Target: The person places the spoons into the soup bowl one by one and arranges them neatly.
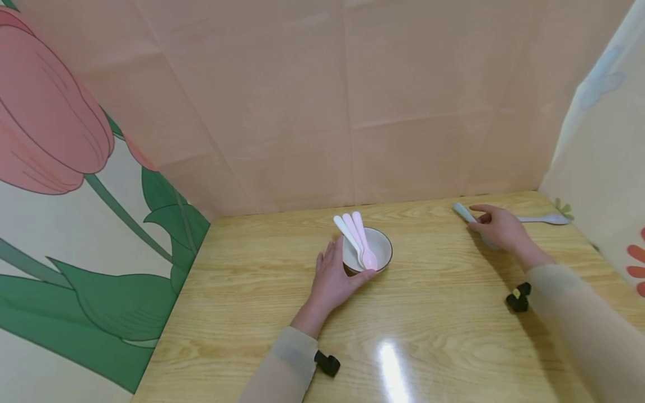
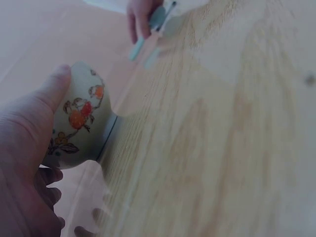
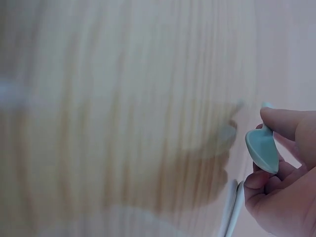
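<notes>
Wooden table (image 1: pixel 433 313) | my left hand (image 1: pixel 335 277) cups the small white flower-painted bowl (image 1: pixel 370 249) so it stays put, 2 pale plastic spoons (image 1: pixel 355 238) inside | right hand (image 1: pixel 499 226) pinches a light-blue plastic spoon (image 1: pixel 462 212) near the far edge, ready to lift.

The light wooden tabletop (image 1: pixel 428 313) is bare across its near half and along its left edge. Obstacles: the white ceramic bowl (image 1: pixel 383 246) holding two pale plastic spoons (image 1: pixel 355 238) near the centre, cupped by the left hand (image 1: pixel 335 277). Near the far right corner, the right hand (image 1: pixel 499 226) pinches a pale blue-green plastic spoon (image 1: pixel 463 212); a grey-blue spoon (image 1: pixel 546 219) lies just beyond. Pink paper walls (image 1: pixel 353 101) close off the far and side edges.
</notes>
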The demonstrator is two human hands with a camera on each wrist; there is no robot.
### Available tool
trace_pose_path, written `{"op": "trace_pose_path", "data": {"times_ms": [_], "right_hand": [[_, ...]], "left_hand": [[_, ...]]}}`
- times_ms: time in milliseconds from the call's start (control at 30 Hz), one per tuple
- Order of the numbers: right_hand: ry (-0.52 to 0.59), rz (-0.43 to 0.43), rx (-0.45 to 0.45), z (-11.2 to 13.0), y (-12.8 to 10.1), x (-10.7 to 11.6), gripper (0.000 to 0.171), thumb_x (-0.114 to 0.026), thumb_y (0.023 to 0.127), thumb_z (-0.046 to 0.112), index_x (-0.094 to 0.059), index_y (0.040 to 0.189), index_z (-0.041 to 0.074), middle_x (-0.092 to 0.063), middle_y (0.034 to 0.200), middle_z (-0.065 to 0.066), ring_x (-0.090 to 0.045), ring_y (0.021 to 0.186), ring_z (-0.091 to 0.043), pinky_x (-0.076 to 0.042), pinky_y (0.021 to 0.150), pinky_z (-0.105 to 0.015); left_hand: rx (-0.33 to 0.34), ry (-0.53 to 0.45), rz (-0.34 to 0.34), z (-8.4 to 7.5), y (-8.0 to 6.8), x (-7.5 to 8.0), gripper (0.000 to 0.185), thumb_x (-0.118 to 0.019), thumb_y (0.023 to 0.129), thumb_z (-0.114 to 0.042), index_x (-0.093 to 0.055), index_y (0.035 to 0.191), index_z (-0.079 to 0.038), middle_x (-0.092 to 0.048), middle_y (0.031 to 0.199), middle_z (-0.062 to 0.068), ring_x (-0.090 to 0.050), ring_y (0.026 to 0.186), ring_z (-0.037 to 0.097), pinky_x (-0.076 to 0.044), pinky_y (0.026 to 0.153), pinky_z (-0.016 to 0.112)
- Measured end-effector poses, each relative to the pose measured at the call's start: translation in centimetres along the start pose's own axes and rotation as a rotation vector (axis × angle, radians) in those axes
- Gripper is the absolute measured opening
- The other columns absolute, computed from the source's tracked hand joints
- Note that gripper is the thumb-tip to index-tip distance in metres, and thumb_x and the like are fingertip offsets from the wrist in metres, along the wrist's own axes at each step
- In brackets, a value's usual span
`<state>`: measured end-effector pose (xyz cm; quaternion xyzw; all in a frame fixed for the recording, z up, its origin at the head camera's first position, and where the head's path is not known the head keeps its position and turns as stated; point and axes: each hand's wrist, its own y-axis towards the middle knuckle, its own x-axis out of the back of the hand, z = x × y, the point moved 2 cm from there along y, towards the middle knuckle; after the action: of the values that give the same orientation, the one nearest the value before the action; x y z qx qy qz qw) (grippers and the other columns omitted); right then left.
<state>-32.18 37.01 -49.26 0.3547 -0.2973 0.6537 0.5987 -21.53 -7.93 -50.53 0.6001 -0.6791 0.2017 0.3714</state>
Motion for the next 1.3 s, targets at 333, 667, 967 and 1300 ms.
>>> {"op": "trace_pose_path", "data": {"times_ms": [333, 667, 967, 1300], "right_hand": [[0.09, -0.038, 0.039, 2.2, -0.6, -0.4, 0.061, -0.067, 0.113, 0.027, -0.049, 0.162, -0.003, -0.069, 0.124, -0.028, -0.066, 0.106, -0.039, -0.054, 0.075, -0.033], [0.158, -0.05, 0.049, 4.9, -1.3, -0.4, 0.063, -0.068, 0.113, 0.031, -0.048, 0.166, 0.004, -0.069, 0.125, -0.025, -0.067, 0.106, -0.031, -0.054, 0.07, -0.026], [0.231, -0.06, 0.074, 6.5, -1.6, -1.0, 0.065, -0.07, 0.112, 0.03, -0.047, 0.167, 0.007, -0.069, 0.126, -0.024, -0.065, 0.098, -0.017, -0.053, 0.07, -0.023], [0.294, -0.077, 0.075, 9.1, -2.1, -1.5, 0.062, -0.069, 0.112, 0.026, -0.046, 0.169, 0.012, -0.068, 0.124, -0.021, -0.061, 0.096, -0.018, -0.052, 0.069, -0.023]], "left_hand": [[-0.002, -0.004, -0.004, -0.1, -0.1, 0.2, 0.122, -0.078, 0.091, -0.076, -0.017, 0.177, -0.014, -0.035, 0.176, 0.015, -0.024, 0.166, 0.037, -0.012, 0.134, 0.06], [-0.004, -0.006, -0.003, 0.0, -0.2, 0.1, 0.122, -0.078, 0.091, -0.076, -0.018, 0.177, -0.014, -0.035, 0.177, 0.015, -0.024, 0.166, 0.036, -0.012, 0.134, 0.059], [-0.01, -0.011, -0.01, -0.1, -0.2, 0.1, 0.122, -0.077, 0.091, -0.076, -0.018, 0.177, -0.014, -0.034, 0.177, 0.016, -0.024, 0.166, 0.038, -0.013, 0.133, 0.062], [0.0, -0.009, -0.003, -0.1, -0.1, 0.0, 0.123, -0.077, 0.09, -0.077, -0.017, 0.177, -0.014, -0.034, 0.177, 0.016, -0.023, 0.166, 0.038, -0.011, 0.134, 0.06]]}}
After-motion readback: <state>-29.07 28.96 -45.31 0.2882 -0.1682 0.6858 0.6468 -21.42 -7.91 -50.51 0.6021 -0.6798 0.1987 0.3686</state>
